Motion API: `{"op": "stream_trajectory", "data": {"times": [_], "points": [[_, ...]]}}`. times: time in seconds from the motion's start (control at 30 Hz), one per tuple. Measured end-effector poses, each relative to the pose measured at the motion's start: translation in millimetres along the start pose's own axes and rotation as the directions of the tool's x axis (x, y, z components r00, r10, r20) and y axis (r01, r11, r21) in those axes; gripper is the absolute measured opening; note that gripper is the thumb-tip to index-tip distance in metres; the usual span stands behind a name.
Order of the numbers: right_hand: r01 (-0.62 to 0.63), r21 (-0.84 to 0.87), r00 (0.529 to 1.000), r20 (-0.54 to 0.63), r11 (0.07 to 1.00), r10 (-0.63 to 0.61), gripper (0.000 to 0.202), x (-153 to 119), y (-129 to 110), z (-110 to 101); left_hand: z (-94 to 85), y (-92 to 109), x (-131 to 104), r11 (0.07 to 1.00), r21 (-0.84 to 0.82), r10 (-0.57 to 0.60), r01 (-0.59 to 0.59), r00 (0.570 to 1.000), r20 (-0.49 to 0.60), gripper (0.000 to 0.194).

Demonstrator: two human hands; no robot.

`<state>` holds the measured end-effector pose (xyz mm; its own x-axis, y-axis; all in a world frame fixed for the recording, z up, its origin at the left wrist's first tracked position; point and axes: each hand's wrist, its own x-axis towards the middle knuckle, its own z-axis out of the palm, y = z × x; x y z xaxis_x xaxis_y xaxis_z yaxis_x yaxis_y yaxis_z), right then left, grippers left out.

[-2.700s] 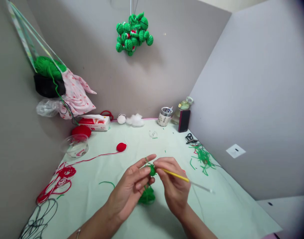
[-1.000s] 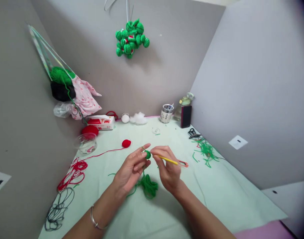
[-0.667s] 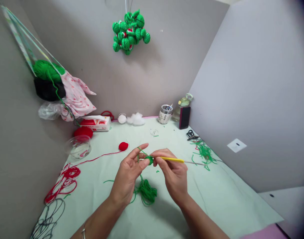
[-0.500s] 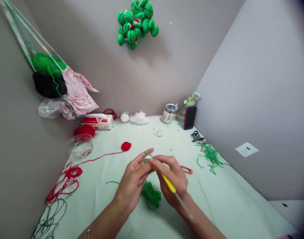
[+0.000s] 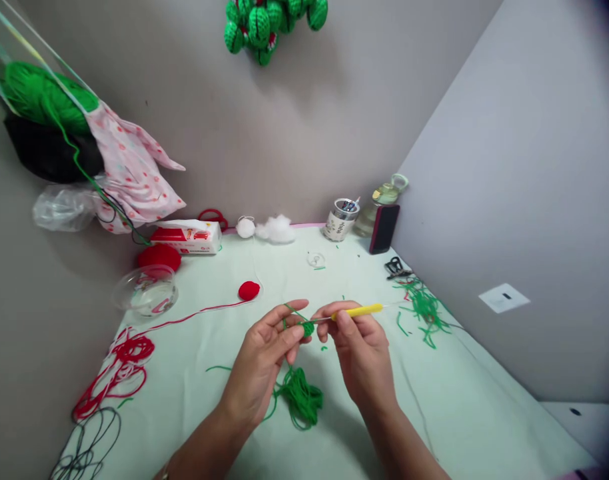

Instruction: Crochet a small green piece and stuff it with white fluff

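My left hand (image 5: 264,350) pinches a small green crocheted piece (image 5: 308,329), with green yarn running over its raised index finger. My right hand (image 5: 360,343) is closed on a yellow-handled crochet hook (image 5: 359,311). The hook's metal shaft points left, its tip at the green piece. Below and between my hands, a loose bundle of green yarn (image 5: 302,400) lies on the pale cloth. Beyond my left hand sits a small red ball (image 5: 248,290) with yarn trailing from it.
Red yarn (image 5: 132,353) and dark cord (image 5: 92,447) lie at left, near a clear bowl (image 5: 152,293). A tissue pack (image 5: 189,237), white stuffing (image 5: 277,229), pen tin (image 5: 342,220) and phone (image 5: 384,229) stand behind. Green scraps (image 5: 427,310) lie right.
My right hand has turned and drawn slightly right; the hook now lies nearly level instead of slanting down. The green piece shows at my left fingertips. The view has shifted a little.
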<state>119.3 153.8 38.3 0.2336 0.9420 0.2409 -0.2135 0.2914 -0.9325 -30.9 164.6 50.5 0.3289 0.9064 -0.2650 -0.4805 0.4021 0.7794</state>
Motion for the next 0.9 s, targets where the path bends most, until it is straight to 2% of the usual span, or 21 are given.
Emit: {"op": "stream_trajectory", "data": {"times": [0.13,0.2,0.27,0.33,0.43,0.5,0.57,0.6,0.63,0.7,0.77,0.83,0.9], "points": [[0.045,-0.022,0.999,0.021,0.999,-0.044,0.023,-2.6,-5.7,0.1,-0.3,3.5,-1.4,0.999,0.042,0.009,-0.008,1.0,-0.022,0.042],[0.12,-0.115,0.992,0.045,0.986,-0.116,0.021,-6.1,-9.4,-0.9,-0.5,3.4,-1.7,0.996,0.082,0.03,-0.028,0.999,-0.025,0.04],[0.236,-0.262,0.971,0.091,0.936,-0.219,0.021,-10.4,-12.3,-2.4,-1.0,1.6,-1.4,0.989,0.134,0.07,-0.066,0.997,-0.027,0.036],[0.393,-0.397,0.919,0.194,0.829,-0.343,0.024,-14.5,-12.4,-3.7,-1.0,-1.4,-1.3,0.977,0.184,0.121,-0.112,0.992,-0.039,0.035],[0.618,-0.503,0.786,0.376,0.604,-0.492,0.032,-19.6,-6.1,-3.9,0.8,-6.0,-2.9,0.96,0.223,0.194,-0.168,0.976,-0.1,0.036],[0.691,-0.572,0.714,0.444,0.441,-0.542,0.037,-21.6,0.1,-3.1,2.7,-7.7,-4.6,0.968,0.186,0.192,-0.166,0.973,-0.132,0.043],[0.698,-0.625,0.688,0.449,0.35,-0.57,0.038,-22.1,4.1,-2.3,3.7,-7.4,-5.3,0.993,0.072,0.097,-0.09,0.989,-0.111,0.054],[0.682,-0.632,0.702,0.425,0.368,-0.571,0.037,-21.5,4.5,-2.1,3.7,-6.5,-5.0,1.0,0.001,0.024,-0.024,0.997,-0.075,0.057],[0.652,-0.62,0.735,0.376,0.436,-0.565,0.035,-20.4,3.8,-2.1,3.3,-5.2,-4.2,0.997,-0.067,-0.047,0.045,0.998,-0.035,0.058],[0.529,-0.53,0.842,0.226,0.663,-0.491,0.029,-16.5,0.0,-2.2,1.9,-2.2,-2.0,0.978,-0.159,-0.13,0.133,0.991,0.023,0.053],[0.365,-0.373,0.93,0.106,0.853,-0.352,0.024,-11.6,-4.7,-1.7,0.8,-0.4,-0.1,0.975,-0.179,-0.131,0.134,0.991,0.029,0.048],[0.263,-0.278,0.965,0.085,0.924,-0.249,0.021,-7.6,-7.5,-0.1,0.8,-1.0,0.4,0.987,-0.123,-0.102,0.103,0.995,0.016,0.047],[0.258,-0.287,0.966,0.112,0.923,-0.235,0.019,-6.4,-7.2,2.1,1.9,-4.0,0.0,0.998,-0.042,-0.053,0.052,0.999,-0.007,0.047]]}}
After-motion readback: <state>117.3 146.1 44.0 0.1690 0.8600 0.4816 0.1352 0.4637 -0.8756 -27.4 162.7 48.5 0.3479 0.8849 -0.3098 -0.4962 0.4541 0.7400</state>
